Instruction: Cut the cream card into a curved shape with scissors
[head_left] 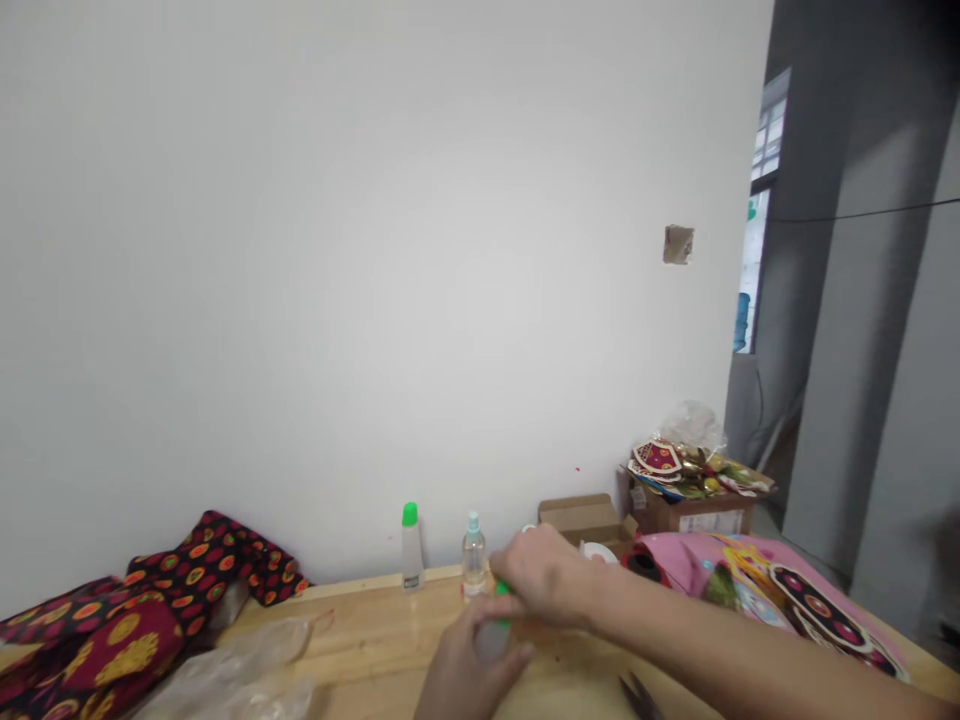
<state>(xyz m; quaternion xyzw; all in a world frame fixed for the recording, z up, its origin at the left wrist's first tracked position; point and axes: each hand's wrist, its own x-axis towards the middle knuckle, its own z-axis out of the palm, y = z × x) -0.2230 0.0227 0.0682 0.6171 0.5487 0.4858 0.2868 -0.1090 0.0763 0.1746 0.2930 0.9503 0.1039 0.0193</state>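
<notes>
Low in the middle of the head view, my left hand (461,672) is wrapped round the pale body of a small glue bottle (491,640). My right hand (551,578) comes across from the right, its fingers closed over the bottle's green cap (503,600). Most of this bottle is hidden by the fingers. Just behind my hands stands a clear spray bottle (474,562) with a light blue top. Further left, a similar glue bottle (412,552) with a green cap stands upright by the wall.
Dark patterned cloth (180,575) and clear plastic bags (240,675) lie at the left of the wooden table (360,630). Scissors (640,695) lie under my right forearm. An open carton (581,520), pink printed fabric (750,575) and a loaded cardboard box (694,510) are at the right.
</notes>
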